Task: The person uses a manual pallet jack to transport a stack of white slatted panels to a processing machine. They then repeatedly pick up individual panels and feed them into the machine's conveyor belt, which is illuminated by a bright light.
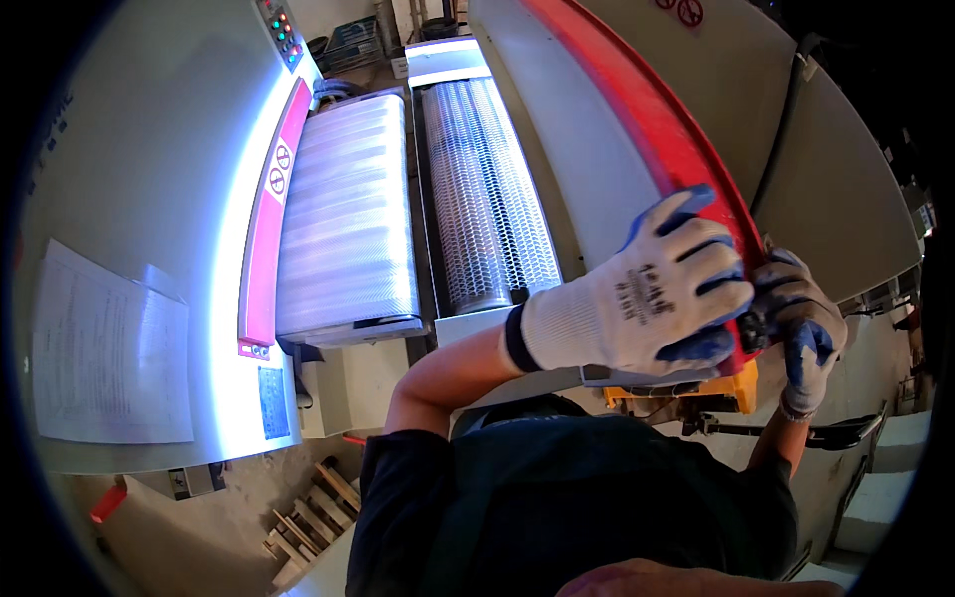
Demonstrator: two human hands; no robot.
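My left hand (657, 289), in a white knit glove with blue-coated fingers, reaches across the lower end of a long red machine rail (637, 109). Its fingers are bent and spread apart over the red surface. Just right of it, my right hand (801, 323), in a greyer glove with blue coating, is at the rail's outer side with its fingers curled inward. A dark knob-like part (752, 330) shows between the two hands. What the right fingers close around is hidden.
To the left lies a ribbed, translucent roller or belt (348, 214), beside a roller under metal mesh (487, 189). A pale machine housing (149, 199) carries buttons (284, 35) and paper sheets (114, 348). Wooden slats (313, 517) lie on the floor; a yellow part (741, 388) sits below the rail.
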